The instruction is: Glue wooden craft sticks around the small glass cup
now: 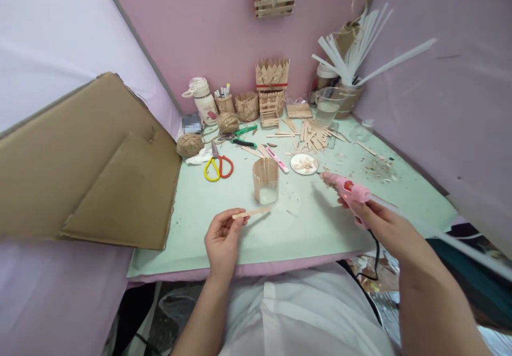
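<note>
Pinched between the thumb and fingers of my left hand [226,233] is a wooden craft stick [256,213], lying nearly level just above the table. My right hand [372,217] is wrapped round the handle of a pink hot glue gun [348,188]; its nozzle points left, and a long clear glue stick [432,230] trails from its back. Behind the craft stick stands a clear cup [269,195] partly covered with upright wooden sticks. A small white dish [304,164] with wood scraps sits near the nozzle.
Scissors [218,168], pliers [244,142], a pink cutter [277,159] and balls of twine [190,145] lie at the back left. Loose craft sticks [314,136] are piled at the back right. Cardboard [120,185] leans at the left. A black cord [376,260] hangs from the glue gun.
</note>
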The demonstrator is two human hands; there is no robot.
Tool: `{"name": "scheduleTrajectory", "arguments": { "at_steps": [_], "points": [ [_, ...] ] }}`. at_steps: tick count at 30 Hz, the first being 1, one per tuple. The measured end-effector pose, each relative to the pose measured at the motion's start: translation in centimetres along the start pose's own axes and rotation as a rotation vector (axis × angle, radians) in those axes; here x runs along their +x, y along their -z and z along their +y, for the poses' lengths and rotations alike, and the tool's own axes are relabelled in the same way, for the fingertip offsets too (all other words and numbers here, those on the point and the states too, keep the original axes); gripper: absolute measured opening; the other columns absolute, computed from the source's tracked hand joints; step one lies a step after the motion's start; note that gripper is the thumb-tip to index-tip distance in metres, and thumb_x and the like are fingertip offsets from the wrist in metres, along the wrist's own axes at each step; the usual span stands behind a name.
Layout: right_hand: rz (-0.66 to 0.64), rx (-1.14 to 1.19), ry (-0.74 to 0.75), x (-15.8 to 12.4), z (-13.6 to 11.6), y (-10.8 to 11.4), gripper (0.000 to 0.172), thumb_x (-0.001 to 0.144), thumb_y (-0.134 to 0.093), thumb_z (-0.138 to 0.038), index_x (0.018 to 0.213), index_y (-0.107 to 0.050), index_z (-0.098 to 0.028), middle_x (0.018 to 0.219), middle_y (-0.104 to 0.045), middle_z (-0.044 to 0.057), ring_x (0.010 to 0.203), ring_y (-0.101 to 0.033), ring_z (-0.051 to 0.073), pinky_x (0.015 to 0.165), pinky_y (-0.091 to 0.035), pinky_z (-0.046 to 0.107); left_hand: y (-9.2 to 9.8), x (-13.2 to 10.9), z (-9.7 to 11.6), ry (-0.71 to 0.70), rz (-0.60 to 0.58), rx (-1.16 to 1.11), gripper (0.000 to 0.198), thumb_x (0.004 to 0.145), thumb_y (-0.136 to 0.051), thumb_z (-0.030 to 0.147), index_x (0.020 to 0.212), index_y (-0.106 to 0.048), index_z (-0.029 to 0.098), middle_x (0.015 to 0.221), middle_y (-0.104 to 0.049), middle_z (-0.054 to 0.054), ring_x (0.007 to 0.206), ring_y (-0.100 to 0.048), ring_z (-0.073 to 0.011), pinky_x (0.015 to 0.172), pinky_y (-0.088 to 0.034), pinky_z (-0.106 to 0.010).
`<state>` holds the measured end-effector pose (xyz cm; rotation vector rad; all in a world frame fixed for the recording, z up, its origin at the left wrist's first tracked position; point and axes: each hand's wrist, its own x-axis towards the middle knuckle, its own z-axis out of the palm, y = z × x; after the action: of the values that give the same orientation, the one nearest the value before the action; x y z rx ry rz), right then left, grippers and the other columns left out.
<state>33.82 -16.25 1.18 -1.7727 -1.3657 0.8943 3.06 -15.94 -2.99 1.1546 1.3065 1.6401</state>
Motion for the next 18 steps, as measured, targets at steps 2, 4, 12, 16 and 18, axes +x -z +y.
{"name": "scheduleTrajectory", "arguments": {
  "at_steps": [2,4,12,16,18],
  "points": [
    [-0.054,0.116,-0.071,-1.2,-1.0,-0.8,0.049,0.081,-0.054,-0.065,0.093,-0.074,-0.022,0.095,-0.074,0.008,0.089,-0.066,0.027,0.067,-0.053,0.031,0.3,-0.2,0.0,-0.020,-0.028,0.045,0.013,0.081,-0.071,0.027,0.091,-0.069,0.018,0.093,-0.072,-0.004,0.075,-0.069,-0.0125,0.073,-0.057,-0.024],
    [-0.110,0.194,-0.099,-2.1,-1.7,-1.7,0.051,0.079,-0.055,-0.068,0.090,-0.075,-0.022,0.096,-0.075,0.009,0.090,-0.066,0.028,0.071,-0.054,0.032,0.6,-0.3,-0.1,-0.055,-0.055,0.083,0.011,0.081,-0.071,0.026,0.089,-0.070,0.019,0.092,-0.070,-0.004,0.079,-0.067,-0.0125,0.074,-0.055,-0.024],
    [-0.490,0.225,-0.041,-2.7,-2.8,-5.2,0.058,0.082,-0.049,-0.070,0.100,-0.075,-0.021,0.099,-0.075,0.009,0.088,-0.066,0.026,0.065,-0.053,0.031,1.4,-0.3,0.2,-0.128,-0.119,0.252,0.003,0.082,-0.069,0.021,0.084,-0.070,0.020,0.088,-0.065,-0.003,0.083,-0.061,-0.0126,0.070,-0.050,-0.021],
    [-0.547,0.201,-0.027,-2.4,-3.0,-6.0,0.057,0.084,-0.047,-0.068,0.103,-0.074,-0.021,0.101,-0.073,0.008,0.092,-0.064,0.025,0.067,-0.052,0.029,1.5,-0.4,0.3,-0.145,-0.131,0.288,0.004,0.082,-0.069,0.022,0.084,-0.071,0.020,0.087,-0.065,-0.003,0.083,-0.061,-0.0134,0.070,-0.050,-0.022],
    [-0.528,0.182,-0.028,-2.4,-3.0,-6.2,0.057,0.084,-0.047,-0.068,0.098,-0.074,-0.021,0.096,-0.073,0.008,0.089,-0.063,0.024,0.065,-0.051,0.029,1.5,-0.4,0.4,-0.147,-0.130,0.294,0.004,0.082,-0.069,0.023,0.084,-0.072,0.020,0.087,-0.065,-0.003,0.083,-0.062,-0.0140,0.070,-0.050,-0.023]
  ]
}}
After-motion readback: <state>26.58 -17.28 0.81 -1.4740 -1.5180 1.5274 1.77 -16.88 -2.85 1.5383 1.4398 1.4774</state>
